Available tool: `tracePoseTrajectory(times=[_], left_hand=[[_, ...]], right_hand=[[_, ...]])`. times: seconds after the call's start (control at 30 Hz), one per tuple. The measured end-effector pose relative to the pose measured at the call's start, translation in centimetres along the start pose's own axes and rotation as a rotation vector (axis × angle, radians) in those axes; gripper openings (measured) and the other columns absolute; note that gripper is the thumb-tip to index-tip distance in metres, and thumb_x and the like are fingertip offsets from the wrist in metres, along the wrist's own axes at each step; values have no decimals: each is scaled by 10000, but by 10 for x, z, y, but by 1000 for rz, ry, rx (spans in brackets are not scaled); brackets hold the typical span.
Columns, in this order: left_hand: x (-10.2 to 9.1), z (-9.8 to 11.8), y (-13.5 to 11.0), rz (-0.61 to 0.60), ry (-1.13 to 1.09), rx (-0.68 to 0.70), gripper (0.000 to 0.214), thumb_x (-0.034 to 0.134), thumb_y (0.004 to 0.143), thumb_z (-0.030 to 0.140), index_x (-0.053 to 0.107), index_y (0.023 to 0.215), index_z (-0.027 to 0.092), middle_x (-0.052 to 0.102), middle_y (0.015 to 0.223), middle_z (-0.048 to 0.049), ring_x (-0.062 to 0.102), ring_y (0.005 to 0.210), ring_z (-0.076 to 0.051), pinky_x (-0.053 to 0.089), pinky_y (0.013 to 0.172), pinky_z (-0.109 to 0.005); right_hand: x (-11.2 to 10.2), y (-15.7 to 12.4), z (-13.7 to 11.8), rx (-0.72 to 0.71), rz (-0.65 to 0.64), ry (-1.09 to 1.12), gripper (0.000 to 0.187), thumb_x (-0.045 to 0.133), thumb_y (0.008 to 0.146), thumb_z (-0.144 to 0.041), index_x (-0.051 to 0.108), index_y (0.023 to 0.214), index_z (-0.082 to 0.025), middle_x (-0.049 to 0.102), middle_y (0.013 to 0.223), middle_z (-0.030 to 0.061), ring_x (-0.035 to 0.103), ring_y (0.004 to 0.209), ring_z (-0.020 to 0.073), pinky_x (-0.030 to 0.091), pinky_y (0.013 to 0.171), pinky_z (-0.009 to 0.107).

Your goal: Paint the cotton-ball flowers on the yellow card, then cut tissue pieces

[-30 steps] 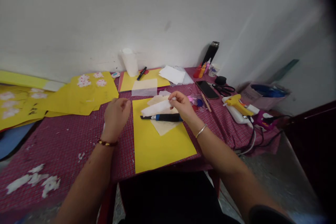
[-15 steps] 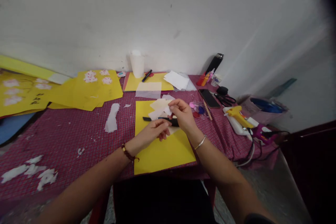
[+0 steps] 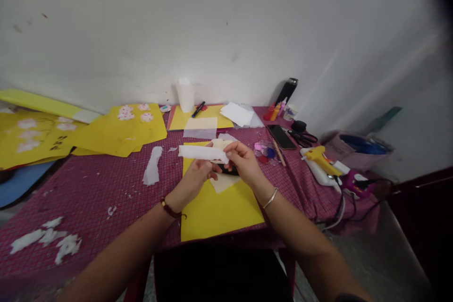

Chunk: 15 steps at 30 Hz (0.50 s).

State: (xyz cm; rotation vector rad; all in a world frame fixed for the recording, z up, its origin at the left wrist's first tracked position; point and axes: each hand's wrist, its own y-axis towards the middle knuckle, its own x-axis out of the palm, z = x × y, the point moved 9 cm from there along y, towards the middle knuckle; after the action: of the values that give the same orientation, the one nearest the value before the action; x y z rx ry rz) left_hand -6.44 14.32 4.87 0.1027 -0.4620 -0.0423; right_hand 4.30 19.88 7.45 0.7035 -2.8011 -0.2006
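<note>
My left hand [image 3: 196,178] and my right hand [image 3: 242,163] both pinch a white strip of paper [image 3: 201,152], held level above a yellow sheet [image 3: 216,205] on the checked red tablecloth [image 3: 106,184]. The strip sticks out to the left past my left fingers. Under my hands lie a cream paper piece [image 3: 222,181] and a dark tool, mostly hidden. A torn white strip [image 3: 153,171] lies on the cloth to the left.
Yellow sheets with white flowers [image 3: 120,125] cover the back left. A white cup [image 3: 185,95], black marker [image 3: 198,109], white papers [image 3: 236,113], phone [image 3: 281,136], scissors [image 3: 303,138], paint bottles [image 3: 274,111], flask [image 3: 288,89] and yellow glue gun [image 3: 318,156] stand along the back and right. White scraps [image 3: 46,240] lie front left.
My left hand came from the left, where a torn strip now lies, over to my right hand. Both hands now hold the white strip, raised above the yellow sheet.
</note>
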Motion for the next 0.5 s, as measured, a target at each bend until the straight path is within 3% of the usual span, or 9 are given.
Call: tracePoseTrajectory(times=[0.1,0.2,0.4,0.5], left_hand=[[-9,3,-2,74,-1,-26,653,637,810,539,525,1327,157,634,792,-48,576,684,-142,434,567,-258],[-20,6,-2,120,65,-31,597,600,846,525,555,1293,132,627,750,-40,564,651,-128,416,559,-251],[-24,10,-1,-23,234,-95,759,801,652,224,514,1354,184,648,740,6,547,633,-104,406,556,-220],[-27,18,0,-9,257,-49,625,761,700,249,574,1292,175,656,702,3,564,634,-110,425,570,-222]], right_hand=[[7,-2,-1,-6,-52,-124,133,615,770,-299,619,838,-184,579,544,-55,525,448,73,407,441,175],[13,-4,1,1,-103,-203,136,584,767,-259,617,872,-179,565,566,-57,518,471,71,391,460,178],[17,-5,-2,-43,-134,-222,240,538,772,-188,581,1008,-180,546,620,-68,509,505,68,389,499,184],[16,-5,0,-1,-144,-233,254,528,787,-200,571,1037,-183,512,595,-76,506,499,76,386,495,189]])
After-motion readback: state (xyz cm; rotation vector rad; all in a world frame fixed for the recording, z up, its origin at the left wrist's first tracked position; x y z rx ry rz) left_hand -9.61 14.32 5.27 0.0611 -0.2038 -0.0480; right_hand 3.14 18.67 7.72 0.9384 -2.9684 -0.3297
